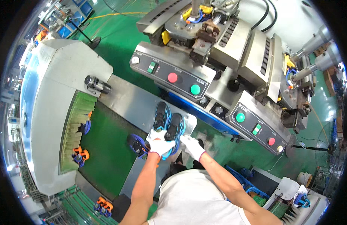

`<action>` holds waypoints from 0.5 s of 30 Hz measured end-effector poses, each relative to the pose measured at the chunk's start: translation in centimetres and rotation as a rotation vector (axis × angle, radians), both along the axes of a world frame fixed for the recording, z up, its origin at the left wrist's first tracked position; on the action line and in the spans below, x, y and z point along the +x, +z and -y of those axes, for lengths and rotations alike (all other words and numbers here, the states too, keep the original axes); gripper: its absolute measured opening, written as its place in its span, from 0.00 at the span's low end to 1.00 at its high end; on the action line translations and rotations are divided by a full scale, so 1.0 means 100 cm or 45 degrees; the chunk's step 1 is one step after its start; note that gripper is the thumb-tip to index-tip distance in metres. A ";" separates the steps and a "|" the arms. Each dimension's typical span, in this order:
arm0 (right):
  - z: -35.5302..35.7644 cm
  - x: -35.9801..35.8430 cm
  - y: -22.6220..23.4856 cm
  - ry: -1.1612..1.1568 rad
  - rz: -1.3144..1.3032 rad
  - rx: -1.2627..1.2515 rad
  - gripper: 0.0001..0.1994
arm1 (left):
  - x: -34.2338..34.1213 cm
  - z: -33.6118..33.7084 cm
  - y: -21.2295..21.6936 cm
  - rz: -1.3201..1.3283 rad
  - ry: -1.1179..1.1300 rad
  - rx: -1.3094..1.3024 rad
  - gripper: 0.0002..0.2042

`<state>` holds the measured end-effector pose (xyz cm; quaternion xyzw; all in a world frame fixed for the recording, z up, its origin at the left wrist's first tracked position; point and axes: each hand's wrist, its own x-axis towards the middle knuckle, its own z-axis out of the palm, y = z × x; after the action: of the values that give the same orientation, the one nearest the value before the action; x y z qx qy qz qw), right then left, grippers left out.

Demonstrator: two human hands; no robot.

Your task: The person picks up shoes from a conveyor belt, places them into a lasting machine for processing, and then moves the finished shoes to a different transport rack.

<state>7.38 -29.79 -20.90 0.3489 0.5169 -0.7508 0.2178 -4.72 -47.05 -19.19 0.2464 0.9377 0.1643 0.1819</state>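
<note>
Two black shoes with bright blue soles lie side by side at the centre, a left shoe (162, 114) and a right shoe (175, 126), on a metal ledge. My left hand (159, 143), in a white glove, is closed around the near, heel end of the left shoe. In a matching glove, my right hand (193, 147) lies beside the right shoe's near end with its fingers stretched toward it; contact is unclear. Just left of my left hand a dark shoe with purple trim (137, 145) sits at the conveyor's edge.
A green conveyor belt (106, 144) runs out of a pale machine housing (65, 71) with a bristle curtain (74, 131); orange-and-blue shoes (80, 155) stand at its opening. Ahead is a steel press with button panels (173, 75). Blue crates (252, 187) stand at lower right.
</note>
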 end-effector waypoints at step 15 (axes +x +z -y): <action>-0.047 0.020 -0.092 -0.292 -0.064 -0.149 0.34 | -0.009 -0.039 0.007 0.212 0.284 -0.143 0.41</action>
<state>9.40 -25.06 -30.13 0.3736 0.4341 -0.8081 0.1375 -5.63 -43.10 -18.53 0.1158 0.9486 0.1505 0.2533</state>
